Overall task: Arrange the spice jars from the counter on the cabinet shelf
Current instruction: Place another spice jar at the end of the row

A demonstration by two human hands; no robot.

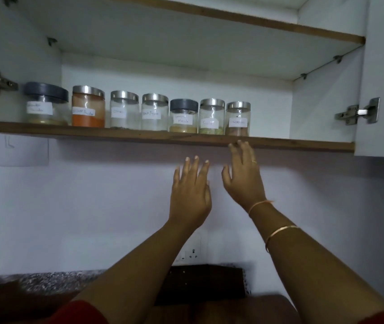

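While both arms reach upward, the open wall cabinet (pixel 326 101) fills the upper half of the view, its doors swung out to either side. Its lower shelf (pixel 93 133), a board with a wood-coloured front edge, carries seven spice jars in one row, all upright and close together, covering the left and middle of the board. Below, a speckled counter (pixel 58 281) runs along the wall, with a dark board (pixel 200 284) standing on it.

The left hand (pixel 190 192) is raised below the shelf, palm toward the wall, fingers straight and slightly apart, holding nothing; it sits under the fifth and sixth jars, well short of them. The right hand (pixel 244 176) is higher, fingers spread and empty. Its fingertips (pixel 239 144) reach the shelf's front edge just beneath the rightmost jar (pixel 237 120), and whether they touch the wood cannot be told.

From the left stand a wide dark-lidded jar (pixel 45 104) with pale powder, an orange-filled jar (pixel 88 108) with a steel lid, two nearly clear steel-lidded jars (pixel 124 111) (pixel 154 113), a smaller dark-lidded jar (pixel 183 116) and a steel-lidded jar (pixel 211 118) with greenish contents.

Each jar bears a white handwritten label. "Masala" reads on the smaller dark-lidded jar, and the fourth jar's label seems to say "Black Pepper". The rest are too blurred to read.

A wall socket (pixel 192 252) shows between the forearms. Metal hinges (pixel 359 113) sit on the cabinet sides, thin bangles (pixel 279 232) circle the right forearm, and a ring (pixel 254 161) is on a right finger.
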